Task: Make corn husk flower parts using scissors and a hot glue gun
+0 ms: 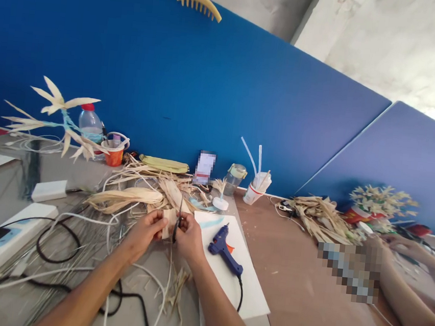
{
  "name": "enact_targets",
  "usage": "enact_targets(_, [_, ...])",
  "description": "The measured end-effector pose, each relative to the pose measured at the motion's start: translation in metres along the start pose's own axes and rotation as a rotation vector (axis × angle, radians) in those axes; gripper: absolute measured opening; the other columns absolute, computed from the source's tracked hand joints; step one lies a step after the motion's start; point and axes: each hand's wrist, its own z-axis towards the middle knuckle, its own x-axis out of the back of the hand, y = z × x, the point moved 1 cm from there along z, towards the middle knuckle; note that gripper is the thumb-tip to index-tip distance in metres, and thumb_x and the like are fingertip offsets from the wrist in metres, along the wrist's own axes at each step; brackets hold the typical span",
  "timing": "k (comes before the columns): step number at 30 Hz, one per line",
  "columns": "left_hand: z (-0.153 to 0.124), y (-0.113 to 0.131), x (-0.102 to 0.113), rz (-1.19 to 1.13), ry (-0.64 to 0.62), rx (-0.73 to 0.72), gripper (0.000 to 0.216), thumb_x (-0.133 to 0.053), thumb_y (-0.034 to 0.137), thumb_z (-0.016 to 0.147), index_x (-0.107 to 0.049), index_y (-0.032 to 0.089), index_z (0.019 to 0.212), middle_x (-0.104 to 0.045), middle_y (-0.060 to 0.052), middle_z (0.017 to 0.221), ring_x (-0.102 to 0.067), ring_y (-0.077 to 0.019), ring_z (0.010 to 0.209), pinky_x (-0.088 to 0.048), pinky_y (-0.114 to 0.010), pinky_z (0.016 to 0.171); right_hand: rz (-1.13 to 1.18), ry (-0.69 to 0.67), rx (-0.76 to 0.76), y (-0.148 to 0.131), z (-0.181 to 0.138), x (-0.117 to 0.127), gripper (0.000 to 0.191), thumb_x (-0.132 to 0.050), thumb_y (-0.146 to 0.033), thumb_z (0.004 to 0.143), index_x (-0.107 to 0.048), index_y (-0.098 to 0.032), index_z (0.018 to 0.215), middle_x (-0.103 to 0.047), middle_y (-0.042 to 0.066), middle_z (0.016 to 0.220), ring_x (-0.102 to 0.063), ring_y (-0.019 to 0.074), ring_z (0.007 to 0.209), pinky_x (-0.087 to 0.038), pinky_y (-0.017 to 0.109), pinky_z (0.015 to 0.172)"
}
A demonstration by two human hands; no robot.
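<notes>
My left hand [144, 234] pinches a pale, flat piece of corn husk [167, 223] between thumb and fingers. Close beside it, my right hand [190, 240] is closed on dark scissors [176, 224], whose blades point away from me along the husk's right edge. Whether the blades touch the husk I cannot tell. Behind both hands lies a heap of dried corn husks [125, 198]. A blue glue gun [227, 251] rests on white paper [249, 289] to the right of my right hand.
A power strip [16, 236] and tangled cables [58, 242] spread across the left. A husk flower [59, 104] stands by a plastic bottle [90, 122]. At the back are a phone [205, 167], a jar [234, 179] and a paper cup [253, 193]. Another person's arms [409, 289] reach in at right.
</notes>
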Motion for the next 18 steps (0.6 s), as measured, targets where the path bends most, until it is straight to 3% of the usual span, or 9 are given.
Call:
enact_targets(6, [-0.003,0.003,-0.001,-0.032,-0.11,0.078,0.03,-0.078,0.037,0.055,-0.063,0.016,0.072,-0.055,0.002,0.059,-0.042,-0.0081,0.047,-0.032,-0.022,0.048,0.206,0.055,-0.079,-0.003,0.004,0.013,0.036,-0.063,-0.026,0.055,-0.054,-0.018,0.089,-0.054,-0.006,0.057,-0.048,0.0103,0.05,-0.037,0.022,0.05])
enact_targets(12, [-0.004,0.002,-0.002,-0.04,-0.091,0.082,0.033,-0.078,0.039,0.058,-0.066,0.017,0.078,-0.065,-0.005,0.078,-0.057,-0.0166,0.067,-0.045,-0.029,0.063,0.263,0.046,-0.085,-0.002,0.006,0.019,0.037,-0.064,-0.028,0.055,-0.054,-0.018,0.089,-0.053,-0.008,0.055,-0.045,0.0085,0.046,-0.036,0.021,0.047])
enact_targets(15, [-0.004,0.001,-0.001,-0.055,-0.073,0.108,0.03,-0.076,0.038,0.059,-0.063,0.017,0.075,-0.062,-0.002,0.07,-0.054,-0.0144,0.06,-0.044,-0.028,0.058,0.238,0.052,-0.068,0.002,0.007,0.018,0.035,-0.064,-0.026,0.055,-0.055,-0.018,0.088,-0.052,-0.008,0.054,-0.046,0.0089,0.047,-0.036,0.021,0.047])
enact_targets(18, [0.0,0.003,0.005,-0.063,0.039,0.074,0.028,-0.076,0.036,0.058,-0.059,0.017,0.07,-0.057,0.002,0.06,-0.05,-0.0112,0.053,-0.041,-0.025,0.052,0.226,0.077,-0.016,0.002,0.005,0.017,0.034,-0.066,-0.025,0.057,-0.058,-0.018,0.089,-0.054,-0.006,0.057,-0.049,0.0101,0.051,-0.038,0.022,0.05])
